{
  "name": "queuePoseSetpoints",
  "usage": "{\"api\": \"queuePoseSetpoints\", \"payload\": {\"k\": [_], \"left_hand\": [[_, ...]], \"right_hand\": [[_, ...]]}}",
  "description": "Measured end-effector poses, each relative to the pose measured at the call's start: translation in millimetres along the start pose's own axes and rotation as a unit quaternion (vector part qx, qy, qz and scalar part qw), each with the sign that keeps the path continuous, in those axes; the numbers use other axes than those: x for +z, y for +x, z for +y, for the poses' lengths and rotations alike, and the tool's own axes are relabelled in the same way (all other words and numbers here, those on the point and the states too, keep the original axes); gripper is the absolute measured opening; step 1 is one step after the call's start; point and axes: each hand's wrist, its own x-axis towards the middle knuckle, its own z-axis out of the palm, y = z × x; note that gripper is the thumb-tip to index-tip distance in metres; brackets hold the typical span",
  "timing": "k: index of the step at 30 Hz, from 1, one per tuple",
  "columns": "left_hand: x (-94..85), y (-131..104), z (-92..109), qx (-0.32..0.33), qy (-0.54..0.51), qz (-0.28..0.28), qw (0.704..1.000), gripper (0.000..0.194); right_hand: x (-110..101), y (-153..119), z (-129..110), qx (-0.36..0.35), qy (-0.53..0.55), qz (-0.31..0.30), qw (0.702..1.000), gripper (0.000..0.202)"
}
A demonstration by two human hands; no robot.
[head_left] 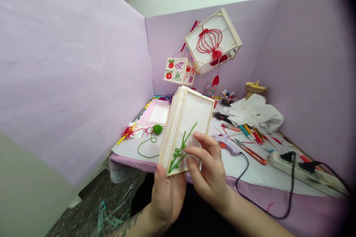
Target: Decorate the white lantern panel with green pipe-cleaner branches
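My left hand (169, 194) grips the lower end of a white box-shaped lantern panel frame (196, 109), its thumb on the near left edge. The frame is tilted upright above the table's front edge. On its white face is a plant shape of green yarn (180, 148) with stems and small loops. My right hand (207, 166) is at that face, fingers apart and bent, the fingertips at or just over the green stems. Whether they touch cannot be made out. A ball of green yarn (157, 129) lies on the table to the left, its loose strand running toward the frame.
A lantern with a red yarn design (210, 40) and a smaller decorated box lantern (175, 71) hang behind. On the right lie a glue gun (226, 143), orange-handled snips (251, 152), markers (246, 132), crumpled white paper (254, 111) and a power strip (294, 170) with cords.
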Motion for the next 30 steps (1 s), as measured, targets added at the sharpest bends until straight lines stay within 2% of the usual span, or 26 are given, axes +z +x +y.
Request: {"api": "queuePoseSetpoints", "payload": {"k": [11, 17, 22, 30], "left_hand": [[-0.8, -0.2, -0.2, 0.0, -0.007, -0.004, 1.0, 0.062], [1.8, -2.1, 2.4, -0.024, 0.004, -0.008, 1.0, 0.062], [-2.0, -3.9, 2.0, -0.032, 0.008, -0.015, 0.999, 0.067], [-4.0, -3.0, 1.2, -0.029, 0.014, -0.024, 0.999, 0.068]], "right_hand": [[-0.3, -1.8, 1.0, -0.001, 0.021, 0.011, 1.0, 0.025], [2.3, -7.5, 6.0, -0.004, 0.079, 0.06, 0.995, 0.023], [-2.6, -7.4, 6.7, -0.063, 0.04, 0.007, 0.997, 0.026], [-3.6, -3.1, 4.9, -0.076, 0.03, -0.017, 0.997, 0.026]]}}
